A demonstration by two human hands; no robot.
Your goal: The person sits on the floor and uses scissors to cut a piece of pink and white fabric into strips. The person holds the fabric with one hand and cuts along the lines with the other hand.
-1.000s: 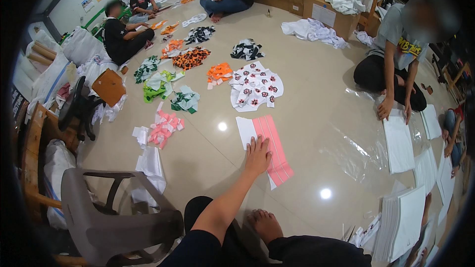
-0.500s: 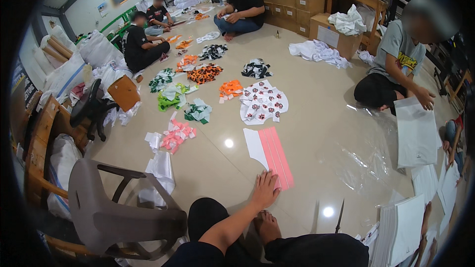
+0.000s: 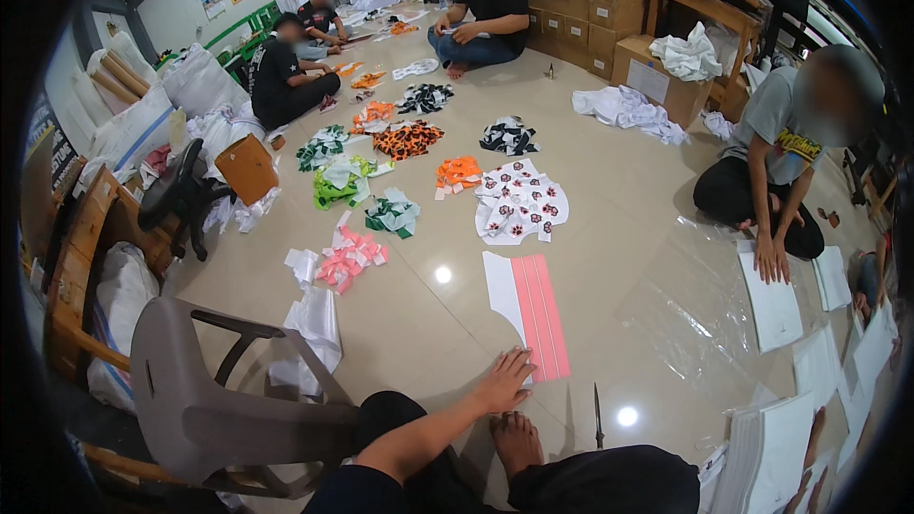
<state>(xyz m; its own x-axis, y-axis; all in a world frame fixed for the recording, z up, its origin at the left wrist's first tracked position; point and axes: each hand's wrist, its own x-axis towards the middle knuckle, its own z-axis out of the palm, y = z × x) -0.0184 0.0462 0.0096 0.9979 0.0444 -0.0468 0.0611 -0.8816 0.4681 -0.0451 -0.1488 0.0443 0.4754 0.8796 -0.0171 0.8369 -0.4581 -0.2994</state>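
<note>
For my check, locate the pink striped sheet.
Head view, right of centre: the sheet lies below the paw-print cloth, the left hand at its near end.

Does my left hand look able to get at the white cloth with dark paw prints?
Probably yes, with a lean forward. Your left hand rests by the near end of the flat pink and white striped piece; only that piece seems to lie between it and the paw-print cloth.

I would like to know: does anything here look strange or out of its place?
One thing: a dark pointed blade sticks out past the right knee, near the bare foot; its other end is hidden, and an exposed point there looks odd. The pink-and-white piece by the left hand lies flat, with no damage I can see.
</note>
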